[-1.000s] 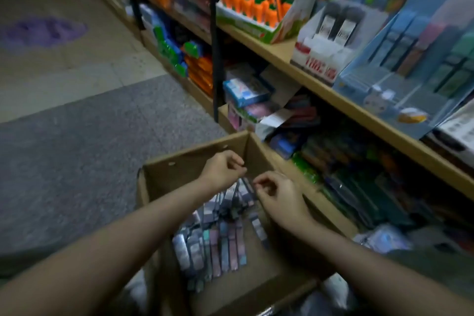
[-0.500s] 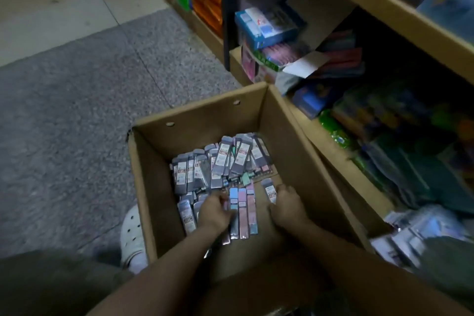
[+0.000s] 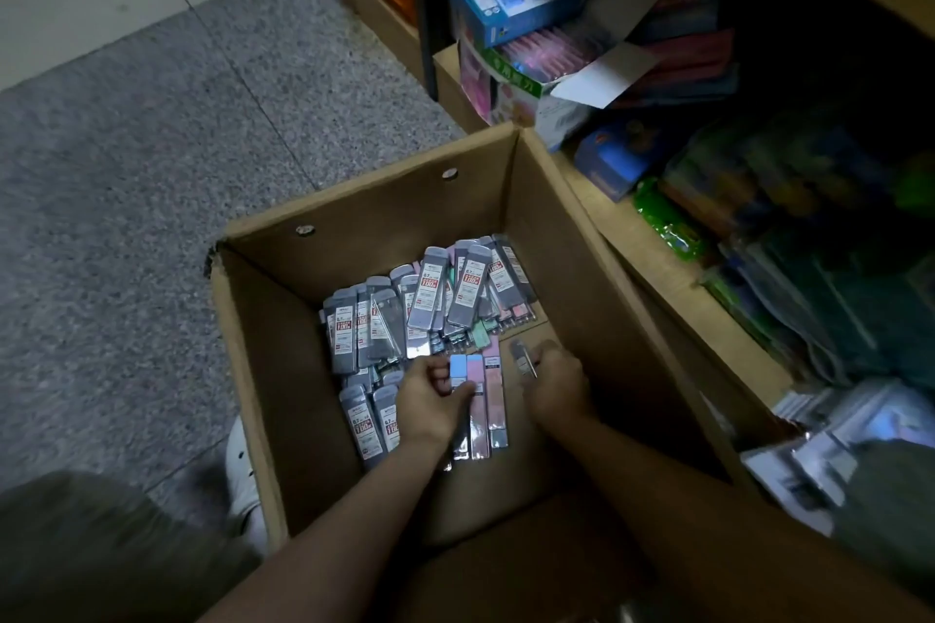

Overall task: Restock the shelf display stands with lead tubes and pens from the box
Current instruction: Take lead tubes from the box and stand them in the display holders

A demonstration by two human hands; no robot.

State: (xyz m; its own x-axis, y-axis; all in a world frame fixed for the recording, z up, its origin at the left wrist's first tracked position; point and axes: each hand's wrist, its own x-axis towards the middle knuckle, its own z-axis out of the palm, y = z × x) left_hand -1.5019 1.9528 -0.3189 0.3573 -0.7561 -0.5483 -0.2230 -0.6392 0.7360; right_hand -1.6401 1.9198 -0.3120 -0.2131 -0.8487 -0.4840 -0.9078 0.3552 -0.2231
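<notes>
Lead tubes [image 3: 430,314], flat glossy plastic cases with grey bodies and red-and-white labels, lie heaped on the floor of the cardboard box [image 3: 263,369] at the centre of the frame. My left hand [image 3: 430,400] curls around a few pastel tubes [image 3: 478,400], blue and pink ones lying side by side, thumb pressed on the blue one. Their long axes run straight up and down the frame, coloured ends toward the far wall of the box. My right hand [image 3: 554,385], just beside them, pinches one slim grey tube [image 3: 523,359] that tilts toward the upper left. Most of the heaped tubes lean with caps toward the top of the frame. The box is plain corrugated brown, with two round holes in its far wall. To the right runs a wooden shelf [image 3: 673,268] crowded with shiny packets; the speckled grey floor [image 3: 126,192] fills the left.
</notes>
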